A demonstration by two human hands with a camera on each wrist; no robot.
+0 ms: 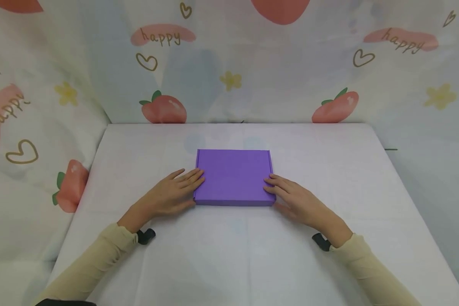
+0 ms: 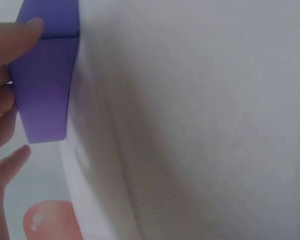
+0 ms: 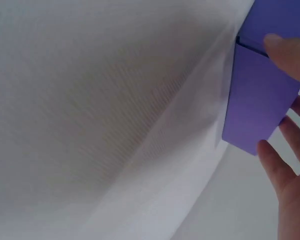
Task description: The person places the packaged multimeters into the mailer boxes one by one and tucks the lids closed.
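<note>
A flat purple cardboard box (image 1: pixel 233 176) lies closed on the white-covered table. My left hand (image 1: pixel 172 193) touches its left side, fairly straight fingers resting over the top edge and the thumb at the near corner. At the right side, my right hand (image 1: pixel 298 199) lies likewise, its fingertips on the lid and its thumb by the near corner. In the left wrist view the left thumb (image 2: pixel 25 37) meets the box (image 2: pixel 45 90) near a vertical seam. The right wrist view has the right thumb (image 3: pixel 287 52) against the opposite corner of the box (image 3: pixel 262 95).
White cloth covers the table (image 1: pixel 233 255). Behind it and at the sides hangs a patterned curtain (image 1: pixel 229 55) with fruits, hearts and flowers. A small black device sits at the left wrist (image 1: pixel 146 236) and another at the right wrist (image 1: pixel 321 242). A dark object (image 1: pixel 66 302) shows at the bottom left.
</note>
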